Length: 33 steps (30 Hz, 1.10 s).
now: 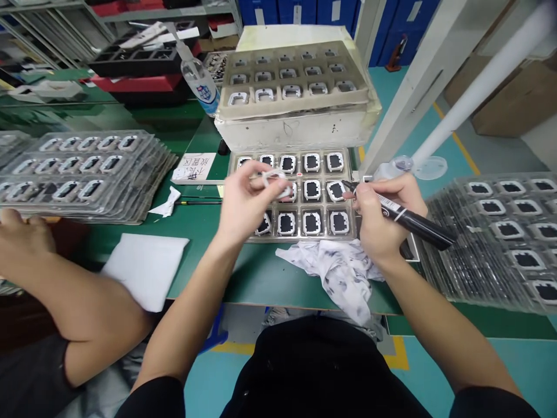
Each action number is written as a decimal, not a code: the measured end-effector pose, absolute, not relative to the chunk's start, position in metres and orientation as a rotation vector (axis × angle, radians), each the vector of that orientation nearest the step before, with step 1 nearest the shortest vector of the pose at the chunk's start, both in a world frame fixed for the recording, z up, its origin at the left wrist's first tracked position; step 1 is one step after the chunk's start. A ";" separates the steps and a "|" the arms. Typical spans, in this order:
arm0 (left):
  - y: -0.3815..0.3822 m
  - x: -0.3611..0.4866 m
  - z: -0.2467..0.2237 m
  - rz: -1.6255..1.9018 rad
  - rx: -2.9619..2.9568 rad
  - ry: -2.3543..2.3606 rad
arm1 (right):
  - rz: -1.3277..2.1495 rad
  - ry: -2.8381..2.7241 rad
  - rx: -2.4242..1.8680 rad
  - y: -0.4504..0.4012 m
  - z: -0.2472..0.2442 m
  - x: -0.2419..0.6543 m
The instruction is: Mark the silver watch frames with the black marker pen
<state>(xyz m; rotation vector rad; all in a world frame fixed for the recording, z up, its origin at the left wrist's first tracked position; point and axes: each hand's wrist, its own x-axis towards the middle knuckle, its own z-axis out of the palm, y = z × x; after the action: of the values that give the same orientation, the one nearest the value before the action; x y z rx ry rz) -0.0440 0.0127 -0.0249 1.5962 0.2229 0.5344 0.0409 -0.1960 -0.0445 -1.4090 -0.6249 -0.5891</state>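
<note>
My left hand (243, 203) is closed, pinching a small white plastic frame (281, 179) between thumb and fingers above the clear tray (300, 232). My right hand (380, 220) grips a black marker pen (420, 226) with its dark tip pointing left. That tip is close to a white frame with a black centre (336, 190) in the tray's right column; whether they touch I cannot tell. Several similar framed parts sit in rows in the tray, some behind my left hand. A stained white cloth (335, 270) lies crumpled below my right hand.
Stacked trays of parts stand at left (87, 168) and right (491, 244). Behind is a white foam box (287, 130) bearing a tray, beside a pump bottle (198, 81). A co-worker's arm (87, 296) rests at left near a folded white cloth (145, 267). A grey post (409, 87) rises at right.
</note>
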 end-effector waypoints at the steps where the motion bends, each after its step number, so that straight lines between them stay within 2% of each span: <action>1: 0.001 -0.041 -0.025 0.462 1.532 0.201 | -0.577 -0.636 -1.398 -0.196 -0.044 0.039; 5: -0.035 -0.035 -0.034 0.301 1.348 0.186 | -0.511 -0.735 -1.420 -0.194 -0.042 0.028; 16: -0.051 -0.042 -0.045 0.403 1.293 0.216 | -0.473 -1.082 -1.529 -0.195 -0.038 0.016; 33: -0.052 -0.045 -0.057 0.544 1.484 0.127 | -0.475 -1.068 -1.557 -0.195 -0.038 0.017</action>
<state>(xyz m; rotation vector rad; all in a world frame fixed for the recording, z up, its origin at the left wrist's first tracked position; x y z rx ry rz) -0.0454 -0.0519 -0.0570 1.4843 0.1267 0.5440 0.0170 -0.1946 -0.0384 -1.5568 -1.0676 -0.4751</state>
